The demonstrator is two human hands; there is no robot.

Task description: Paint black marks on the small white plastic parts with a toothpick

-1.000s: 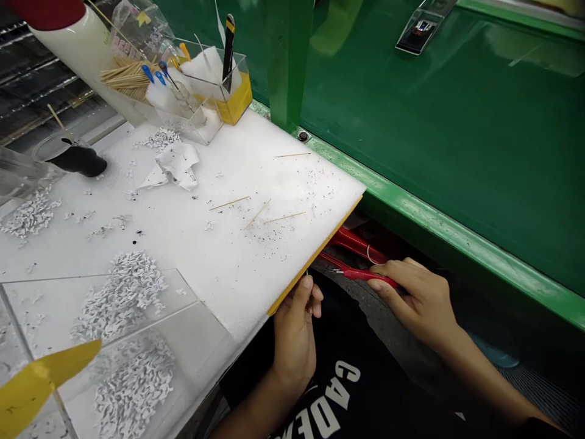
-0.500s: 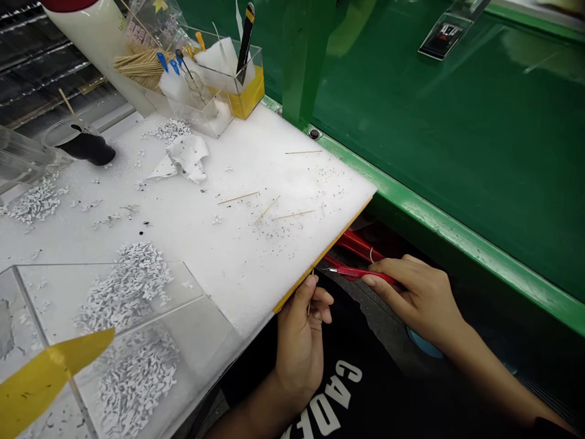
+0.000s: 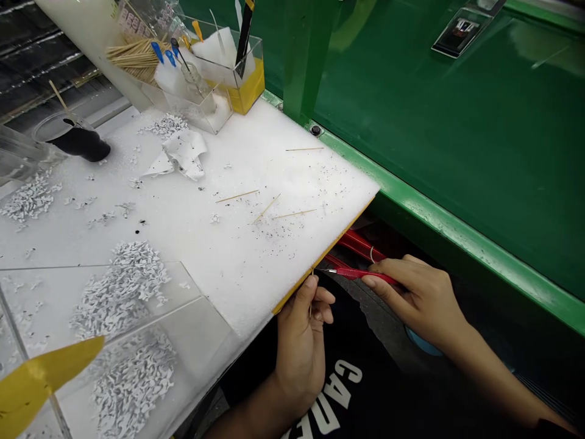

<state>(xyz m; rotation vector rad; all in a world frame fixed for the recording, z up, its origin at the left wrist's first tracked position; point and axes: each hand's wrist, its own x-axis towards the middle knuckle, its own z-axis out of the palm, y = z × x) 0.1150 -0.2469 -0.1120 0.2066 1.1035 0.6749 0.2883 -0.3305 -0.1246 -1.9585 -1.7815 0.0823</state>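
My left hand (image 3: 304, 329) is at the yellow-edged front of the white foam board (image 3: 237, 238), pinching a thin wooden stick (image 3: 311, 310) upright between thumb and fingers. My right hand (image 3: 411, 296) is closed around a red-handled tool (image 3: 354, 273) with a thin metal tip. That tip points left and lies close to the stick's top end; whether they touch is too small to tell. Several thin sticks (image 3: 237, 196) lie loose on the board among dark specks.
Small white pieces (image 3: 132, 286) are heaped by a clear acrylic panel (image 3: 201, 323). Behind stand a clear box with a yellow base (image 3: 247, 91), bundled sticks (image 3: 137, 59) and a cup of black material (image 3: 82, 143). A green metal frame (image 3: 439, 228) borders the right.
The view has shifted slightly, so the board's left-side items appear a little further left. Both hands keep nearly the same pose and hold the same things.
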